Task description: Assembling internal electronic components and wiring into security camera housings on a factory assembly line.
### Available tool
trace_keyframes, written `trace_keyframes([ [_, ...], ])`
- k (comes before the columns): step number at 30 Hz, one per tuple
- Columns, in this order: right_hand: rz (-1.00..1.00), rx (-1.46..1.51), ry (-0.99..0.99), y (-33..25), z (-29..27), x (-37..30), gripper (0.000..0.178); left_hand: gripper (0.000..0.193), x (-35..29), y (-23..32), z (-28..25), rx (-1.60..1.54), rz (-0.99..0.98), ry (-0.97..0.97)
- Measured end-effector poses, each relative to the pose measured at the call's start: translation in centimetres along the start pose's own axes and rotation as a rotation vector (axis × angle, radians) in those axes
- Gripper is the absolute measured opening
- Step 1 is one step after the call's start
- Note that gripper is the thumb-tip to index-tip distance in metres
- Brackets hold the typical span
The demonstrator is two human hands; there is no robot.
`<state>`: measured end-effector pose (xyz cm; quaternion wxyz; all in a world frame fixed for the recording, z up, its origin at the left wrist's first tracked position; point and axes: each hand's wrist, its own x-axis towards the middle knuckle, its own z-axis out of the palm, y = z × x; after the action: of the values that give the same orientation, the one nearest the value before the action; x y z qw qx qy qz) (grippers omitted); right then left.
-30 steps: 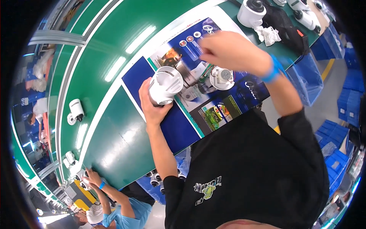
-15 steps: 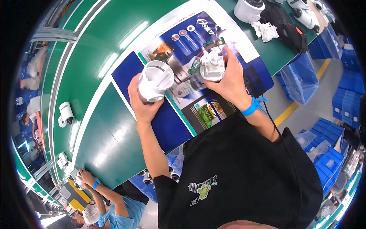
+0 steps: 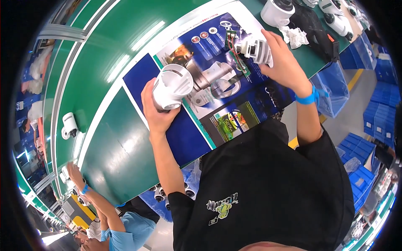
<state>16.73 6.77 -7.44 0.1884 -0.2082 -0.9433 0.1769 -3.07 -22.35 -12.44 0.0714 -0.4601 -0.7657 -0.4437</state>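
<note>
White housing (image 3: 171,88) is clamped in the fingers of the left hand (image 3: 161,116), over the printed sheet (image 3: 186,144). The right hand's (image 3: 289,69) fingers grip a ribbed part (image 3: 260,51), circuit boards (image 3: 242,66) seemingly already wired; housing and part are separate.

The green counter (image 3: 113,159) carries a flat printed sheet (image 3: 205,77), mostly blue and white. Beside its upper right end are a white camera (image 3: 276,14), crumpled white paper (image 3: 295,37) and a black item (image 3: 313,31).
</note>
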Motion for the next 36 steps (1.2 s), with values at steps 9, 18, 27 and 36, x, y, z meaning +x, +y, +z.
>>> trace_keyframes([
  [9,-0.213,-0.097,0.072,-2.1,3.0,-3.0,0.020,0.087,0.2,0.0,-0.8,-0.020,-0.003,0.024],
  [18,-0.488,0.105,-0.162,-3.7,3.4,-2.3,0.031,0.088,0.1,0.3,-1.6,-0.040,-0.016,-0.001],
  [27,-0.287,0.283,-0.089,-2.0,3.5,-1.7,0.043,0.086,1.6,3.2,-3.3,0.061,0.012,-0.213],
  [36,-0.155,0.332,-0.103,-1.0,3.5,-2.7,0.023,0.092,5.5,9.7,-2.8,0.311,0.046,-0.535],
])
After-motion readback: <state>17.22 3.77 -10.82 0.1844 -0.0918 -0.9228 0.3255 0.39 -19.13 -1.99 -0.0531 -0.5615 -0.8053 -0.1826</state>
